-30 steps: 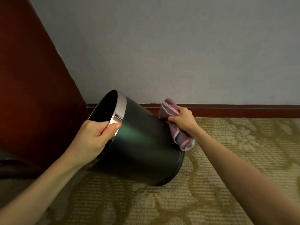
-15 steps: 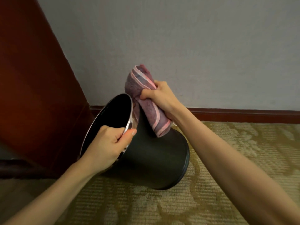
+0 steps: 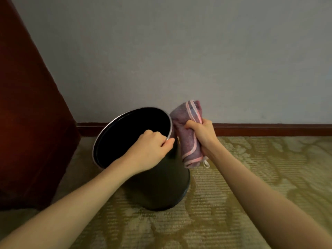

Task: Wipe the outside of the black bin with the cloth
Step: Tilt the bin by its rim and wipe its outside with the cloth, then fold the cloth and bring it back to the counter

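You see dim, warm, even light; the wall [image 3: 179, 51] darkens toward the top, the inside of the bin [image 3: 161, 186] reads solid black, and its far rim [image 3: 143, 108] is blurred.

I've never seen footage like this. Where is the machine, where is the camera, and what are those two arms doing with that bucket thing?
There is no machine here. A person works with bare hands, and one wide-angle camera worn on the head looks forward and down. That is why every picture shows the arms reaching in from below.

The left hand grips the shiny rim of the black bin, fingers inside and thumb outside. The bin is tilted, with its base on the patterned carpet.

The right hand holds a rolled purple cloth with pink stripes. It seems to lie against the bin's outer side, just below the rim, ready for wiping.

Behind are a pale wall, a dark skirting board and, on the left, a reddish wooden panel.
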`<action>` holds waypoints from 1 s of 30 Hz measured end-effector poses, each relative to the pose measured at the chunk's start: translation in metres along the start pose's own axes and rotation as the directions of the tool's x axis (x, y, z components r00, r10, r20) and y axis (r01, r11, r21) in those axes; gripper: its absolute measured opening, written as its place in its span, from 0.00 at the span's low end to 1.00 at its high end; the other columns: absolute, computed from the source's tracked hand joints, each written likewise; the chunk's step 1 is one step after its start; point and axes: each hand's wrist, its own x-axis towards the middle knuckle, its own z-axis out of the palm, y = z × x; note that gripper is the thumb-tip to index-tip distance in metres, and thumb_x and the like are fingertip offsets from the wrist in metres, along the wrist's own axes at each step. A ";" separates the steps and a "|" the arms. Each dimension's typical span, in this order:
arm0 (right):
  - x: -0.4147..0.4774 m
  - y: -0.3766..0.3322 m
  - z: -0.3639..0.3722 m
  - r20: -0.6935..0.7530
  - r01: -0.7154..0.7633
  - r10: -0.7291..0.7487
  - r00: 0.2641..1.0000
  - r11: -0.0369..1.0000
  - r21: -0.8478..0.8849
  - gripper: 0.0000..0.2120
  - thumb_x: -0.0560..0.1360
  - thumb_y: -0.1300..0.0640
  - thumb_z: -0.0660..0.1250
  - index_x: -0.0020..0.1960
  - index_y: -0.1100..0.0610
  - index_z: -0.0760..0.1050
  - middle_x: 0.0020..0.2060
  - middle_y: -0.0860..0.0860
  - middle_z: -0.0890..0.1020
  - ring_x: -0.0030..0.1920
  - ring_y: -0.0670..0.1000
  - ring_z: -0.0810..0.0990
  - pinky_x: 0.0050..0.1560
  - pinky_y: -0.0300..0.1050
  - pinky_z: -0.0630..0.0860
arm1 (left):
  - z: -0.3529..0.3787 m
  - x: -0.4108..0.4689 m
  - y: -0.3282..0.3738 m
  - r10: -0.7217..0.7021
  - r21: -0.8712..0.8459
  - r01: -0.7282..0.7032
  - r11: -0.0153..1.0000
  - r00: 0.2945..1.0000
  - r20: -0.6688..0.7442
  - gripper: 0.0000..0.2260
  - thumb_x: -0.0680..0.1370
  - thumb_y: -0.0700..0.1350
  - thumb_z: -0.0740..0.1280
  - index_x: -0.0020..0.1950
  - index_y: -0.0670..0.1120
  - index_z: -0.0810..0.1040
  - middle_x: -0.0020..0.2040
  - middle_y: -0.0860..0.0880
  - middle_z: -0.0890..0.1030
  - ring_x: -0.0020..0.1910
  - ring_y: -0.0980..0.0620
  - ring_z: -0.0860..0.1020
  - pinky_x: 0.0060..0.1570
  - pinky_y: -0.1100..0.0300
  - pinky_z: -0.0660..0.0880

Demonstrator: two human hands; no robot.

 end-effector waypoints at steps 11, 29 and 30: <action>-0.008 -0.010 -0.096 -0.103 0.001 -0.009 0.995 0.996 -0.086 0.05 0.66 0.70 0.67 0.39 0.62 0.77 0.28 0.52 0.80 0.29 0.49 0.78 0.30 0.38 0.75 | 0.066 0.000 0.053 0.082 0.229 -0.129 0.965 0.975 0.205 0.21 0.82 0.54 0.52 0.40 0.43 0.76 0.39 0.47 0.78 0.40 0.46 0.79 0.41 0.49 0.76; -0.037 -0.059 0.023 0.481 0.539 -0.281 0.830 0.625 -0.565 0.10 0.61 0.60 0.74 0.40 0.56 0.76 0.33 0.49 0.76 0.35 0.46 0.73 0.35 0.40 0.70 | -0.044 -0.011 -0.007 -0.527 -0.783 0.463 0.415 0.824 0.207 0.17 0.82 0.49 0.53 0.47 0.43 0.78 0.40 0.43 0.83 0.36 0.49 0.82 0.40 0.60 0.76; -0.042 -0.059 0.031 0.521 0.598 -0.310 0.796 0.536 -0.595 0.10 0.61 0.59 0.73 0.41 0.55 0.75 0.34 0.50 0.78 0.36 0.48 0.75 0.36 0.40 0.71 | -0.051 -0.010 -0.009 -0.541 -0.810 0.486 0.328 0.800 0.261 0.20 0.82 0.53 0.52 0.46 0.42 0.77 0.40 0.42 0.83 0.35 0.49 0.82 0.40 0.60 0.76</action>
